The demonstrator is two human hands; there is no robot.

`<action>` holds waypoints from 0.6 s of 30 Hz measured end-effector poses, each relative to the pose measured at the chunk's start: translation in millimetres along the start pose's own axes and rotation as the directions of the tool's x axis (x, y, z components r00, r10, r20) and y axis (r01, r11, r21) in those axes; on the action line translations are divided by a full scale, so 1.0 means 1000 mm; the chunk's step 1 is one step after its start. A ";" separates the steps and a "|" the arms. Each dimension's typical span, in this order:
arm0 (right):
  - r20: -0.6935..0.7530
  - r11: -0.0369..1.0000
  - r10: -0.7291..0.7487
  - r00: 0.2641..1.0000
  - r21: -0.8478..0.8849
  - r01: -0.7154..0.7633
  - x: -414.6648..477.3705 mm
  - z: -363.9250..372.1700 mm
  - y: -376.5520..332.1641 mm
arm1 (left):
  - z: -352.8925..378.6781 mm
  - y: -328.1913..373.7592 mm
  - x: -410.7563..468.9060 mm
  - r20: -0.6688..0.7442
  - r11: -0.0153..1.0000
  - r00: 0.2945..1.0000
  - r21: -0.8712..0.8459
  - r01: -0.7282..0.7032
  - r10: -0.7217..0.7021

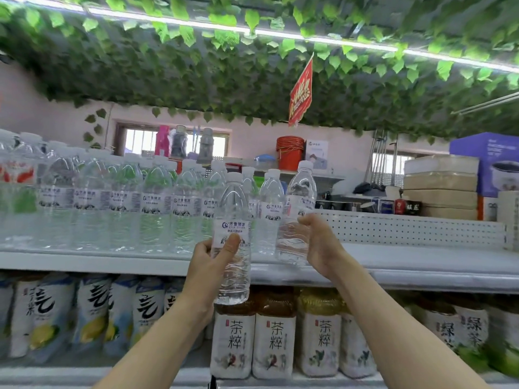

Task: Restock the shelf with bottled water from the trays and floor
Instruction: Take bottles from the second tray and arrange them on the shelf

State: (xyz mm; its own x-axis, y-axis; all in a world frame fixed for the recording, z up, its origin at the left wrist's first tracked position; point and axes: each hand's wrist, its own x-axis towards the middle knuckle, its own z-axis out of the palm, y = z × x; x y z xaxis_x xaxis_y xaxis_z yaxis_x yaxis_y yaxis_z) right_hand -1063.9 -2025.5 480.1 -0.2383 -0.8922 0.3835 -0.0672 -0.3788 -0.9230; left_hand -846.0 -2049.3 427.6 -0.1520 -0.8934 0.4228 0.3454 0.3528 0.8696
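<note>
My left hand (211,262) grips a clear water bottle (233,273) with a white label and white cap, held upright in front of the white top shelf (407,265). My right hand (320,242) holds a second water bottle (299,203), its base resting at the shelf's front edge, just right of the standing row. Several matching water bottles (126,203) fill the left and middle of that shelf. The shelf to the right of my right hand is bare.
A white perforated back panel (407,227) runs behind the bare shelf stretch. The lower shelf holds large tea bottles (273,335) and white-labelled drinks (92,313). Boxes (441,186), an orange bucket (289,153) and a hanging red sign (301,94) lie beyond. Leaf garlands cover the ceiling.
</note>
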 end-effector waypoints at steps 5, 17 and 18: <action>-0.019 0.992 -0.109 0.994 0.055 0.110 0.013 0.007 0.008 | -0.002 0.001 -0.002 -0.030 1.000 1.000 -0.008 0.002 -0.002; -0.118 0.982 -0.187 0.975 -0.004 0.187 0.046 0.063 0.028 | -0.029 0.005 -0.006 -0.120 1.000 0.993 0.025 -0.003 0.006; -0.122 0.981 -0.196 0.973 -0.020 0.195 0.049 0.066 0.029 | -0.032 0.005 -0.006 -0.124 1.000 0.992 0.028 -0.005 0.009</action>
State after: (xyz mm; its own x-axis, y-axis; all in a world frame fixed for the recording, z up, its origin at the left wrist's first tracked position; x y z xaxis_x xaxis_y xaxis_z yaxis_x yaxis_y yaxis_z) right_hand -1013.4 -2096.6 473.7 -0.3365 -0.7639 0.5507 -0.1315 -0.5409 -0.8307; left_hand -814.1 -2051.3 420.9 -0.0330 -0.9180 0.3953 0.3198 0.3650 0.8744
